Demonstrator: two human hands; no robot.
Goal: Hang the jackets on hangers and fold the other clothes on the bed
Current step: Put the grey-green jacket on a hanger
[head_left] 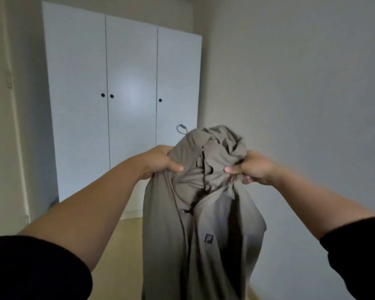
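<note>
A grey-brown hooded jacket (204,224) hangs in the air in front of me, its body dropping out of the bottom of the view. A dark zipper runs down its front and a small square logo shows on the chest. My left hand (160,161) grips the fabric at the jacket's left shoulder. My right hand (251,168) grips the bunched fabric at the right shoulder, just below the crumpled hood. A small loop of cord (181,128) sticks up from the top left of the jacket. No hanger or bed is in view.
A white three-door wardrobe (130,83) with small black knobs stands shut against the far wall. A plain wall (301,94) runs along the right. Light wooden floor (126,245) lies between me and the wardrobe. A door frame edge (9,105) is at the left.
</note>
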